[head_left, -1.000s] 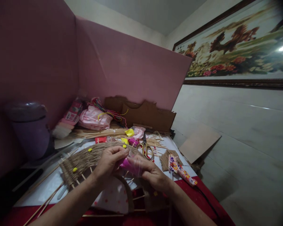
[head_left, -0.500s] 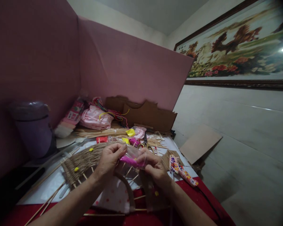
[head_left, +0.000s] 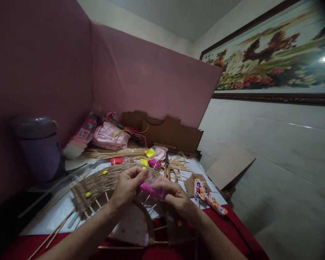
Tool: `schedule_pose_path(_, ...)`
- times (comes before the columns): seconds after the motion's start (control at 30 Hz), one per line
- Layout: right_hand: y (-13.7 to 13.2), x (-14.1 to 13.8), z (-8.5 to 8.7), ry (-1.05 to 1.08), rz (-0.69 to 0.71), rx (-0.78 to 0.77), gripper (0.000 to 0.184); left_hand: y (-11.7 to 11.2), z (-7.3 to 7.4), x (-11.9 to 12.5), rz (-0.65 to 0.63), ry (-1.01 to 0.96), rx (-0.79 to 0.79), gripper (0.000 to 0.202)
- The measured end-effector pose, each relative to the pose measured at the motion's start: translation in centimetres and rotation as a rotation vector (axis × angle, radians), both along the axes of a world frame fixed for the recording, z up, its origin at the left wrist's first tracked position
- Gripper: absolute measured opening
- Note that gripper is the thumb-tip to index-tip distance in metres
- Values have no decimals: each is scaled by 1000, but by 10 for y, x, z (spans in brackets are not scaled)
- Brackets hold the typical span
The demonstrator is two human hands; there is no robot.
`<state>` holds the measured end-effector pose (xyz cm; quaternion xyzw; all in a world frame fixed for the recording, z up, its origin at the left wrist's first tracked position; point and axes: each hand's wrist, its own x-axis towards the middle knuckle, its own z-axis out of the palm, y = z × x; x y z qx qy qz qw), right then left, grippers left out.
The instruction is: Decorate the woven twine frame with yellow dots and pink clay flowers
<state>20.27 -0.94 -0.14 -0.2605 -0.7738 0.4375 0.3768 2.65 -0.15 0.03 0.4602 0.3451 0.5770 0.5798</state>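
Note:
My left hand [head_left: 128, 187] and my right hand [head_left: 176, 198] meet over the table, both pinching a small clear plastic bag with bright pink material inside [head_left: 151, 187]. The fingers of each hand are closed on the bag. Under my hands lies a curved woven piece of twine on wooden sticks [head_left: 100, 184] with small yellow blobs stuck on it. Scissors with gold handles [head_left: 168, 169] lie just beyond my right hand.
A flower-patterned tool [head_left: 208, 198] lies at the right of the table. Bundles of thin sticks [head_left: 111, 153], pink packets [head_left: 108, 135], yellow and pink lumps [head_left: 149, 153] and cardboard pieces [head_left: 170, 133] crowd the back. A purple lidded bin [head_left: 38, 144] stands left. Pink board walls the table.
My hands have shifted slightly while working the pink bag; the right hand has dropped a little lower than half a second ago. Everything else on the table is still.

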Motion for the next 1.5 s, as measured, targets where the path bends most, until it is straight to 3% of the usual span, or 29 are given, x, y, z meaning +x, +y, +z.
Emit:
schedule_pose_path(0.23,-5,2,7,-169,71,42,51,-4,5,-1,-75,33,20,36)
schedule_pose_path(0.47,-2,6,5,-135,148,-50,51,-4,5,-1,-253,-46,-51,36)
schedule_pose_path(0.67,0,6,-2,-46,141,-107,41,-6,6,3,-208,-47,-53,40)
schedule_pose_path(0.83,3,7,-7,44,25,-93,29,-3,7,0,-146,-26,-53,43)
schedule_pose_path(1.03,-1,7,2,-56,93,-107,47,-5,7,0,-174,-10,-81,42)
schedule_pose_path(1.23,-3,4,4,10,101,-149,32,-8,10,3,-144,-38,-44,40)
schedule_pose_path(1.5,-5,6,7,-64,160,-145,42,-5,11,1,-145,16,0,38)
